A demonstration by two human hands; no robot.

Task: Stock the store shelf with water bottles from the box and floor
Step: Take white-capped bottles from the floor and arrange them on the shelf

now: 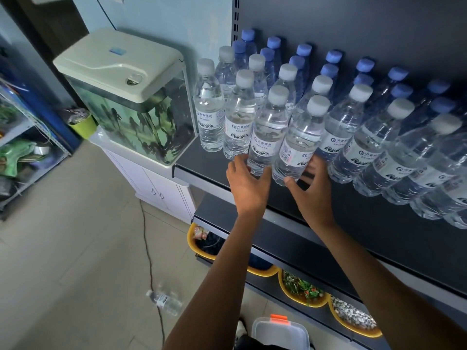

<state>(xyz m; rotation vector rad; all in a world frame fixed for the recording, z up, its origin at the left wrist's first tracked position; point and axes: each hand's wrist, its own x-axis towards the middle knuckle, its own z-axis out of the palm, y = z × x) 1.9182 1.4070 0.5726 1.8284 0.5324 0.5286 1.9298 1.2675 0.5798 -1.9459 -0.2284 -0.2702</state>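
Left bottle point(269, 132) was gripped at base by L hand point(249, 184), right bottle point(299, 145) by R hand point(314, 190); full, heavy-ish, slick, prob. squashy.

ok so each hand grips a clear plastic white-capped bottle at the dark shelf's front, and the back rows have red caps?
No: the head view shows blue back-row caps, not red. The left hand does grip one clear plastic white-capped bottle, the right hand its neighbour, at the dark shelf front.
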